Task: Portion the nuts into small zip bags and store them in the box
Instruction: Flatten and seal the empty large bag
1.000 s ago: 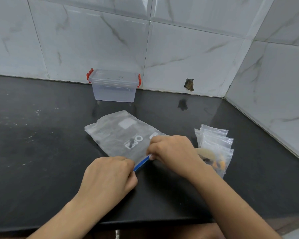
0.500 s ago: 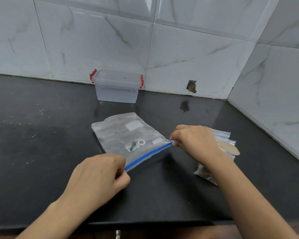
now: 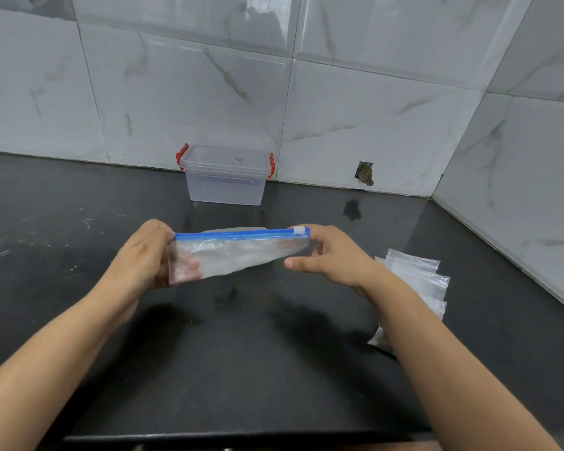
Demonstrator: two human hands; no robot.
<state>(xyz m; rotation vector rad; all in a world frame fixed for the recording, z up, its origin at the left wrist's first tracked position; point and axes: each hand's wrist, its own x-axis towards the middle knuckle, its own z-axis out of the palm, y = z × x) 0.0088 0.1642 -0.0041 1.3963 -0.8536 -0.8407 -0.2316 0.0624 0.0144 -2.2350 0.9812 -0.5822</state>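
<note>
A large clear zip bag (image 3: 232, 257) with a blue slider track hangs in the air above the black counter, its zip edge level and facing me. My left hand (image 3: 144, 255) grips the bag's left end, fingers curled round it. My right hand (image 3: 329, 255) pinches the right end at the white slider tab. A pile of small clear zip bags (image 3: 420, 281) lies on the counter to the right, partly hidden by my right forearm. The clear storage box (image 3: 225, 177) with red clips stands closed at the back wall. I see no nuts clearly.
The black counter (image 3: 241, 353) runs to a tiled wall at the back and another on the right. Its front edge lies near the bottom of the view. A small hole (image 3: 364, 173) shows in the back wall tile.
The slider went from left to right along the blue track with my right hand. Both hands then lifted the large bag off the counter and turned it level.
</note>
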